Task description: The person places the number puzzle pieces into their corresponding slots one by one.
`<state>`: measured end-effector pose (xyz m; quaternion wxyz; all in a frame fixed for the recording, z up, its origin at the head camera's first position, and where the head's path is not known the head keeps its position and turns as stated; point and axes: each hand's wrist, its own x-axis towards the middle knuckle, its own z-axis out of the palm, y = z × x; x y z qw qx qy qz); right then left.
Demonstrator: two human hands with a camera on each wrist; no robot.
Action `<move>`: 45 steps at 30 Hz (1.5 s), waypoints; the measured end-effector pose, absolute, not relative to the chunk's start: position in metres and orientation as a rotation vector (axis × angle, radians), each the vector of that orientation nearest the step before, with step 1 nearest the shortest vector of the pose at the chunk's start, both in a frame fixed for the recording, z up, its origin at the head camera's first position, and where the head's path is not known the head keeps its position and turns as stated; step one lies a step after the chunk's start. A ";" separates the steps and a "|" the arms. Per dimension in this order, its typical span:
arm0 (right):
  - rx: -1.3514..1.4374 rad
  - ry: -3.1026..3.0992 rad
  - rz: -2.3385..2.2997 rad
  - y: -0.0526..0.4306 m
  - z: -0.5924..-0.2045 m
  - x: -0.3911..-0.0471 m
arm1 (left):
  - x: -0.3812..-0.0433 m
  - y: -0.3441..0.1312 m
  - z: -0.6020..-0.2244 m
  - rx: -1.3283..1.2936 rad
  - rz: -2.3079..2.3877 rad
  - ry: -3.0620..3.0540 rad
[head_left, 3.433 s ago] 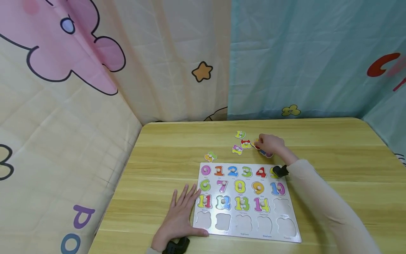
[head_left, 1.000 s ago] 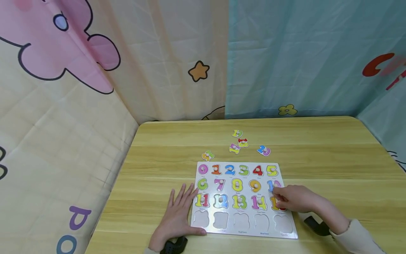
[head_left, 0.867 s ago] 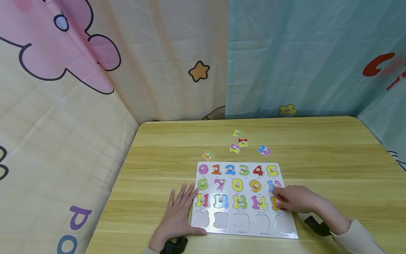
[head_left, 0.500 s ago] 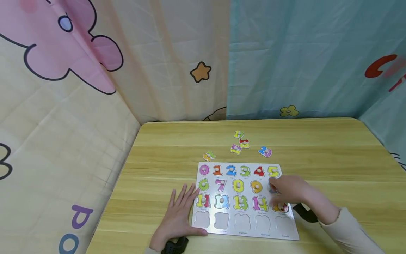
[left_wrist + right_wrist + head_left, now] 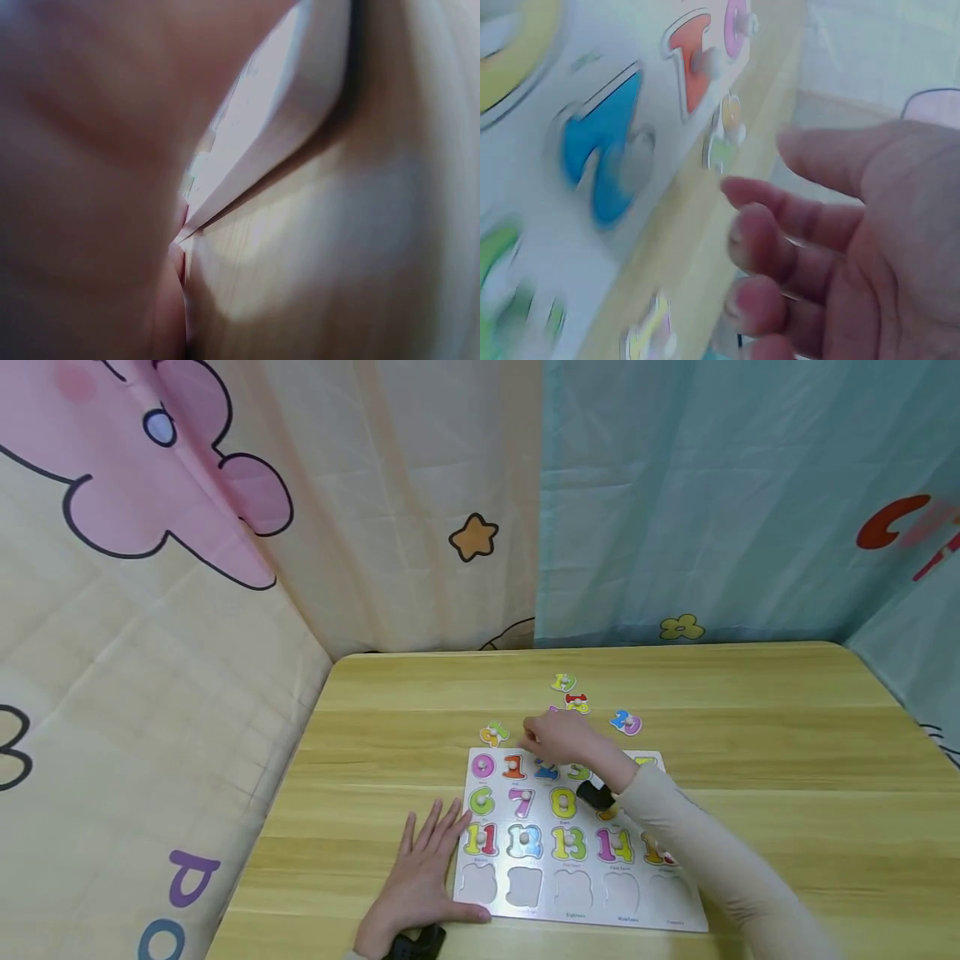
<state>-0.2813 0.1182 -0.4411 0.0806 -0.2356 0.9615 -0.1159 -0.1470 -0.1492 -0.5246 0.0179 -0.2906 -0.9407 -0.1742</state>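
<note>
A white number puzzle board (image 5: 540,885) lies on the table, with knobbed number pieces in its upper three rows and bare recesses in the front row. My left hand (image 5: 420,877) rests at the board's left edge, fingers spread and thumb along the front corner. Over the board's back edge hovers my right hand (image 5: 562,739), its fingers loosely bent and nothing between thumb and fingertips in the right wrist view. Closest to those fingertips lies a loose orange-and-green number piece (image 5: 724,135). A purple-and-yellow piece (image 5: 651,330) is mostly hidden behind this hand in the head view.
Behind the board lie more loose pieces: a blue-and-purple 20 (image 5: 626,722), a red-and-yellow one (image 5: 577,702) and a yellow-and-green one (image 5: 563,682). Printed curtains (image 5: 390,527) hang close around the wooden table (image 5: 787,760).
The right hand set an orange-and-red 15 into the third row's right recess, let go, and moved left and back over the board toward the loose pieces. The left hand stays put.
</note>
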 end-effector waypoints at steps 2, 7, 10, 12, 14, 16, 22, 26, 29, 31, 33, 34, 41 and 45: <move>-0.660 2.901 -0.377 0.103 -0.446 -0.292 | -0.147 -0.148 -0.525 -0.904 -0.549 -2.932; -0.442 2.899 -0.336 0.070 -0.459 -0.309 | -0.147 -0.147 -0.525 -0.905 -0.547 -2.962; -0.314 2.900 -0.244 0.057 -0.464 -0.315 | -0.147 -0.147 -0.525 -0.904 -0.529 -2.954; -0.252 2.900 -0.204 0.051 -0.464 -0.317 | -0.147 -0.148 -0.525 -0.901 -0.525 -2.946; -0.221 2.896 -0.181 0.047 -0.464 -0.319 | -0.147 -0.148 -0.525 -0.898 -0.525 -2.941; -0.205 2.902 -0.168 0.044 -0.464 -0.320 | -0.147 -0.149 -0.525 -0.896 -0.531 -2.939; -0.187 2.917 -0.099 0.040 -0.465 -0.320 | -0.147 -0.149 -0.524 -0.907 -0.526 -2.935; -0.207 2.904 -0.052 0.039 -0.465 -0.321 | -0.147 -0.150 -0.525 -0.903 -0.523 -2.935; -0.221 2.924 -0.019 0.040 -0.465 -0.321 | -0.147 -0.150 -0.525 -0.899 -0.521 -2.941; -0.231 2.949 -0.022 0.042 -0.465 -0.319 | -0.147 -0.149 -0.526 -0.898 -0.516 -2.951; -0.261 2.983 -0.061 0.044 -0.463 -0.316 | -0.148 -0.149 -0.527 -0.898 -0.509 -2.961; -0.290 3.004 -0.088 0.046 -0.462 -0.314 | -0.148 -0.149 -0.527 -0.897 -0.506 -2.964; -0.779 3.094 -0.318 0.056 -0.453 -0.276 | -0.148 -0.150 -0.527 -0.913 -0.515 -2.930; -1.063 3.027 -0.331 0.055 -0.455 -0.239 | -0.148 -0.151 -0.526 -0.927 -0.497 -2.933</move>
